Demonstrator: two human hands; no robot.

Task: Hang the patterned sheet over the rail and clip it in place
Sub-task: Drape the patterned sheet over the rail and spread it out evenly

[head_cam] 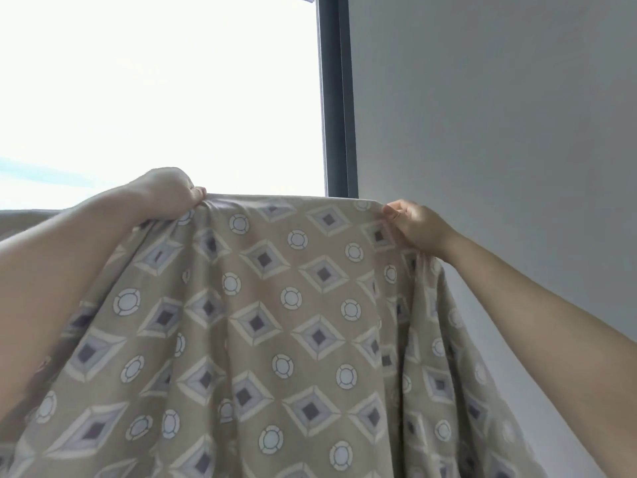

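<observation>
A beige patterned sheet (275,322) with grey diamonds and white circles fills the lower half of the view, its top edge stretched straight between my hands. My left hand (165,196) grips the top edge at the left, fingers closed over the fabric. My right hand (413,225) pinches the top edge at the right. The sheet hangs down in folds below both hands. The rail is hidden behind the sheet's top edge; I cannot tell whether the fabric rests on it. No clip is in view.
A bright window (155,91) lies behind the sheet at upper left. Its dark frame (336,98) runs vertically just right of centre. A plain grey wall (499,115) fills the right side.
</observation>
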